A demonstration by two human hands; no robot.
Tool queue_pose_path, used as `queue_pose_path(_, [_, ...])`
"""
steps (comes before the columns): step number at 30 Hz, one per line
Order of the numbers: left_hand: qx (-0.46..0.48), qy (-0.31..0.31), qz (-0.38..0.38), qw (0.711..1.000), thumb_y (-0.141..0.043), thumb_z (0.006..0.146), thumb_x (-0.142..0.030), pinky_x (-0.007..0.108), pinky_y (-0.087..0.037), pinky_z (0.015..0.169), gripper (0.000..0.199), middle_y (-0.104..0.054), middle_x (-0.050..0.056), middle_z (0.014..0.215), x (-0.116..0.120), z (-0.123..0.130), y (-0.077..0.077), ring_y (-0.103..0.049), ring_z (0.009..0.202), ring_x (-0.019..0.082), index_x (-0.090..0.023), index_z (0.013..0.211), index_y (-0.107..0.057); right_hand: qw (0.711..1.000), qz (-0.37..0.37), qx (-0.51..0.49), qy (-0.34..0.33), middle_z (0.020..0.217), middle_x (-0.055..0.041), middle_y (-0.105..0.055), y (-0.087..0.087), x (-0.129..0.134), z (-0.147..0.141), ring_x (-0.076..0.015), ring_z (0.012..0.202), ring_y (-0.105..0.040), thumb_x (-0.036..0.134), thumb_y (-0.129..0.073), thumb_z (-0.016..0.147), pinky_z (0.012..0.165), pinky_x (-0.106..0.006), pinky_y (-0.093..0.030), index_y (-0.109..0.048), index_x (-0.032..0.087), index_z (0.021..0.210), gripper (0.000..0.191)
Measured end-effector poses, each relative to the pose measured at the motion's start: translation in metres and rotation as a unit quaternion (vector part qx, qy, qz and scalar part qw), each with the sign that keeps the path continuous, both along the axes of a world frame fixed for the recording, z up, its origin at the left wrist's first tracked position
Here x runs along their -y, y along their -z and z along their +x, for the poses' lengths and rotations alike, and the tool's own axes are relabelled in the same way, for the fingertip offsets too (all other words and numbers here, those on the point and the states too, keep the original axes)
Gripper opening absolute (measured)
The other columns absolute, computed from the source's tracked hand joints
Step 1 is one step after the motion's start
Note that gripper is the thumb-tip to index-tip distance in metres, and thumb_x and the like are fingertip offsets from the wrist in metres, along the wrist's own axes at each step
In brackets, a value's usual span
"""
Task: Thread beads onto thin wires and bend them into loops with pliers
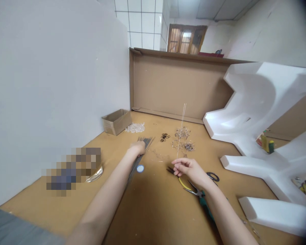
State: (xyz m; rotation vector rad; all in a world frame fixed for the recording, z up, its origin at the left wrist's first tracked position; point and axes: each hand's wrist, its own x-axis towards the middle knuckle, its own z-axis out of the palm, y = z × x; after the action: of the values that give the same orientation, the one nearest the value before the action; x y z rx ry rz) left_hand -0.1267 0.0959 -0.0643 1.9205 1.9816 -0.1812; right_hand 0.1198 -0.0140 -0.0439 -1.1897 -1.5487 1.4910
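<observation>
My left hand [139, 148] is closed around a bundle of thin dark grey wires [146, 141] that lies on the table; its fingertips are mostly hidden. Between the thumb and fingers of my right hand [185, 168] I pinch two thin pale wires [181, 131], which stand up from my fingers. Under this hand lie pliers with yellow and green handles [200, 194], and dark tips [170, 170] poke out beside my fingers. A small round blue-and-white disc [140, 168] sits beside the bundle.
Farther back are a small cardboard box [116, 123], clear beads [135, 127], black rings [164, 137] and tangled wire pieces [183, 132]. White foam blocks [244, 163] line the right, a white panel [66, 85] the left. A blurred-out patch [73, 168] covers something at left.
</observation>
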Motion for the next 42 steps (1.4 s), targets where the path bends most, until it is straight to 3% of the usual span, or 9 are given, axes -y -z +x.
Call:
queue_pose_path(10, [0.07,0.001,0.044,0.997,-0.051,0.065,-0.018,0.023,-0.043,0.06,0.013,-0.061,0.007,0.048,0.006,-0.013,-0.018,-0.058,0.052,0.015,-0.014,0.058,-0.061,1.0,-0.007,0.001,0.004,0.069,-0.0015,-0.061,-0.001,0.001,-0.001,-0.0116,0.06,-0.059,0.043,-0.066,0.066,0.061,-0.027,-0.047,-0.063,0.014,0.086,0.036])
queue_pose_path(18, [0.118,-0.029,0.243,0.962,-0.041,0.078,-0.027,0.023,-0.039,0.065,0.02,-0.066,0.006,0.081,0.026,-0.014,-0.057,-0.058,0.076,0.016,-0.018,0.08,-0.059,1.0,-0.001,0.013,-0.011,0.071,-0.0024,-0.06,0.001,0.0,-0.001,-0.0117,0.062,-0.059,0.043,-0.064,0.068,0.062,-0.027,-0.046,-0.061,0.013,0.088,0.035])
queue_pose_path(20, [0.141,-0.045,0.309,0.94,-0.036,0.083,-0.031,0.024,-0.039,0.067,0.024,-0.064,0.005,0.086,0.036,-0.013,-0.071,-0.057,0.079,0.015,-0.019,0.088,-0.056,1.0,0.001,0.011,-0.008,0.071,-0.0026,-0.06,0.001,-0.001,-0.001,-0.0119,0.062,-0.059,0.042,-0.065,0.068,0.062,-0.027,-0.046,-0.061,0.013,0.088,0.035])
queue_pose_path(22, [0.255,-0.048,0.416,0.871,-0.04,0.083,-0.034,0.023,-0.04,0.064,0.021,-0.063,0.003,0.078,0.047,-0.009,-0.082,-0.057,0.069,0.013,-0.019,0.084,-0.054,1.0,0.002,0.011,-0.004,0.071,-0.0027,-0.061,0.002,-0.001,-0.001,-0.0119,0.062,-0.059,0.042,-0.065,0.068,0.061,-0.027,-0.046,-0.062,0.013,0.088,0.035])
queue_pose_path(24, [0.409,-0.037,0.446,0.795,-0.044,0.081,-0.035,0.021,-0.04,0.056,0.019,-0.059,0.001,0.069,0.054,-0.002,-0.089,-0.054,0.058,0.01,-0.018,0.083,-0.051,1.0,0.002,0.009,-0.001,0.07,-0.0026,-0.061,0.003,0.0,-0.002,-0.0117,0.062,-0.059,0.042,-0.065,0.067,0.061,-0.026,-0.046,-0.062,0.013,0.087,0.035])
queue_pose_path(26, [0.551,-0.02,0.392,0.737,-0.049,0.078,-0.036,0.018,-0.039,0.047,0.019,-0.056,0.0,0.066,0.058,0.011,-0.09,-0.052,0.051,0.008,-0.016,0.081,-0.05,1.0,0.001,0.002,-0.004,0.069,-0.0023,-0.061,0.004,0.0,-0.003,-0.0114,0.061,-0.059,0.042,-0.066,0.067,0.06,-0.026,-0.046,-0.062,0.013,0.087,0.035])
queue_pose_path(28, [0.64,0.003,0.3,0.708,-0.054,0.075,-0.036,0.017,-0.037,0.042,0.022,-0.056,0.0,0.065,0.059,0.026,-0.085,-0.051,0.048,0.007,-0.015,0.077,-0.05,1.0,-0.005,-0.012,-0.014,0.069,-0.0023,-0.062,0.004,0.001,-0.004,-0.0114,0.06,-0.059,0.041,-0.066,0.068,0.06,-0.026,-0.046,-0.063,0.013,0.087,0.034])
queue_pose_path(33, [0.682,0.057,0.173,0.708,-0.057,0.074,-0.035,0.017,-0.039,0.04,0.023,-0.055,-0.001,0.061,0.055,0.058,-0.063,-0.05,0.045,0.006,-0.013,0.075,-0.051,0.998,-0.028,-0.038,-0.046,0.07,-0.0035,-0.064,0.004,0.005,-0.004,-0.0118,0.06,-0.06,0.039,-0.064,0.07,0.06,-0.026,-0.047,-0.066,0.014,0.089,0.031])
queue_pose_path(42, [0.68,0.042,0.157,0.715,-0.053,0.078,-0.023,0.017,-0.041,0.043,0.012,-0.054,-0.002,0.058,0.058,0.07,-0.057,-0.051,0.044,0.005,-0.012,0.075,-0.05,0.996,-0.03,-0.017,-0.086,0.066,-0.0032,-0.065,0.006,0.007,-0.006,-0.0108,0.06,-0.058,0.037,-0.066,0.069,0.062,-0.025,-0.046,-0.069,0.014,0.087,0.03])
